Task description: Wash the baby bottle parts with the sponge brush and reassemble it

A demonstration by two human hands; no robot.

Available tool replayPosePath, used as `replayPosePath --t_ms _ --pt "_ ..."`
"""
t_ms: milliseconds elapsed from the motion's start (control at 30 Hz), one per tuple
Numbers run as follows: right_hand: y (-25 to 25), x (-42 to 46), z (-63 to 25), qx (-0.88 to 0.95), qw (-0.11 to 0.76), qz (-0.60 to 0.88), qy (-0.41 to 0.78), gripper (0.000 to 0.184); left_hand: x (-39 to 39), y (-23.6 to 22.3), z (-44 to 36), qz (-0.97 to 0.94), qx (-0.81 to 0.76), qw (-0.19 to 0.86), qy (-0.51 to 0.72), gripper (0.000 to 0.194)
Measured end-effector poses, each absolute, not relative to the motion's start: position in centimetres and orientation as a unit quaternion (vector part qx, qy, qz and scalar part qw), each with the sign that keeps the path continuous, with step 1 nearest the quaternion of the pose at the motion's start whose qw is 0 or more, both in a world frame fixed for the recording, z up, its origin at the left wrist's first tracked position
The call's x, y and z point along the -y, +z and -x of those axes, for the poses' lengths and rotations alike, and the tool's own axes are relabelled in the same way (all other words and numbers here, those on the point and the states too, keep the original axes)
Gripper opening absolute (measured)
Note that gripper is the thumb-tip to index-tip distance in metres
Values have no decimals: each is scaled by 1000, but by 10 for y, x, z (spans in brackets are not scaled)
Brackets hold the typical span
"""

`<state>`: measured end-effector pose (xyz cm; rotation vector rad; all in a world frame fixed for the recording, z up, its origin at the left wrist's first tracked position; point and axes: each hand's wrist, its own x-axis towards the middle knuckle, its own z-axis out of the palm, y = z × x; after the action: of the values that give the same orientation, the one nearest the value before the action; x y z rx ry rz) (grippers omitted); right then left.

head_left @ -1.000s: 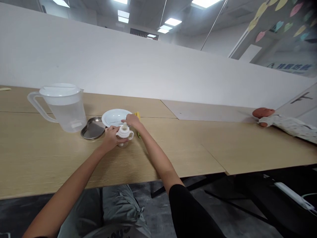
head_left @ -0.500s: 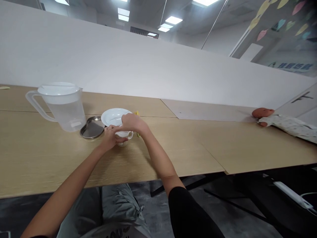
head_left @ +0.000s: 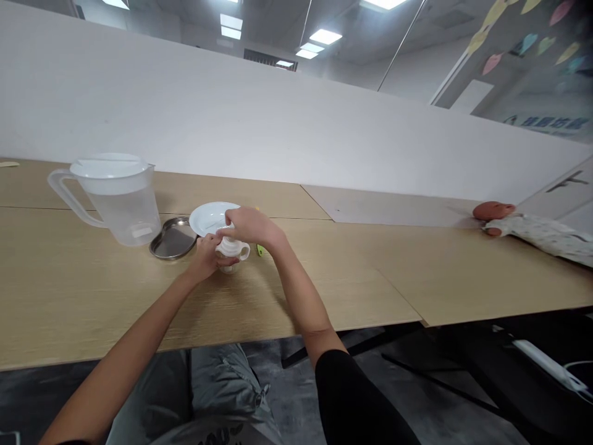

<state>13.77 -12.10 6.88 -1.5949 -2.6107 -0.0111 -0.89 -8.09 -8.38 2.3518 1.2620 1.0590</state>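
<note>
A small clear baby bottle (head_left: 230, 248) with a white collar and a looped side handle stands near the table's front edge. My left hand (head_left: 207, 258) wraps round it from the left, thumb near the collar. From above, my right hand (head_left: 248, 225) bends over the bottle, its fingers closed at the top. What those fingers pinch is partly hidden by the hand itself. Just behind both hands lies a white plate (head_left: 204, 217), its right side covered by my right hand. A green and yellow item (head_left: 260, 250) is partly visible beyond my right wrist.
Left of the plate sits a curved metal tray (head_left: 172, 241). Farther left stands a clear plastic pitcher (head_left: 125, 207) with a white lid. A doll (head_left: 493, 211) in pale cloth lies at the table's far right. A white partition (head_left: 296, 136) runs along the back.
My right hand has shifted slightly, wrist a little to the right, and more of the bottle's white top shows under its fingers. The left hand stays in place round the bottle.
</note>
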Motion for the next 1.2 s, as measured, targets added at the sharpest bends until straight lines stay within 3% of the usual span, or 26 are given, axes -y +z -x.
replayPosePath --t_ms 200,533,867,1067,1200 --pt "71 121 -143 852 62 519 -22 14 83 -83 9 -814 -446 114 354 49" --pt "69 111 -155 893 109 433 51 34 84 -80 9 -811 -446 130 355 48" --pt "68 105 -162 901 149 395 100 36 85 -81 9 -805 -447 131 367 50" --pt "75 109 -173 887 254 372 97 28 85 -81 10 -805 -450 132 364 51" --pt "81 117 -176 859 339 375 76 25 86 -80 11 -806 -440 150 366 61"
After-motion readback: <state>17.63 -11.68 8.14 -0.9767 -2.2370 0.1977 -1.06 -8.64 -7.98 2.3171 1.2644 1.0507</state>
